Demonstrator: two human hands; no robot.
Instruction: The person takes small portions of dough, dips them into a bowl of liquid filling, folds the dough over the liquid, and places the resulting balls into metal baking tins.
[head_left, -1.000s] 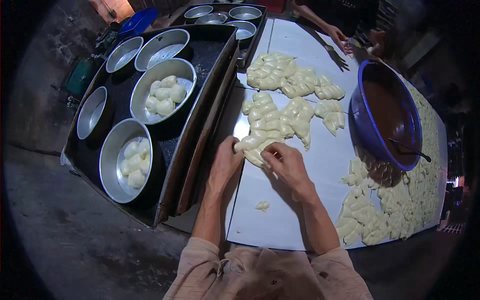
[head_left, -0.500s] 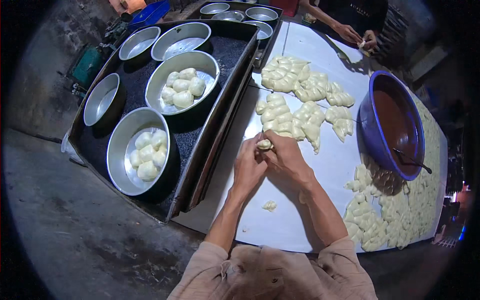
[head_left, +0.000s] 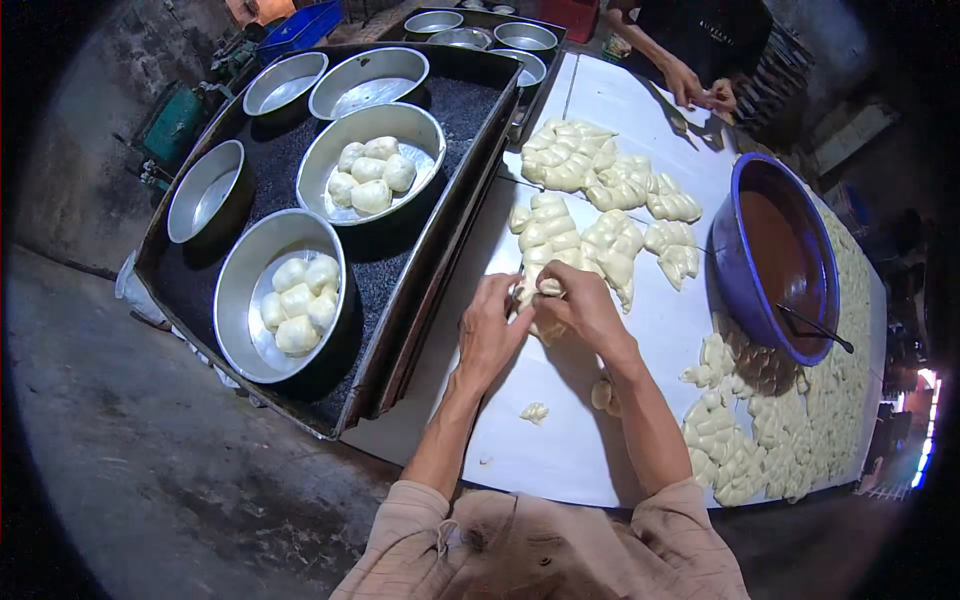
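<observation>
Left hand point(head_left: 490, 325) and right hand point(head_left: 590, 308), fingers curled nearly closed, pinched dough point(head_left: 550, 287) at the near end of a knobbly dough slab point(head_left: 548, 228), left on the white tabletop point(head_left: 530, 455). Uneven pulling seemed liable to tear it (tacky-looking stuff).

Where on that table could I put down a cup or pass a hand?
The white table is mostly bare between the forearms, save some dough scraps; another strip lies between the right forearm and the dough below the blue bowl. It's crowded where the left hand and right hand are at the dough cluster, and right of the bowl.
</observation>
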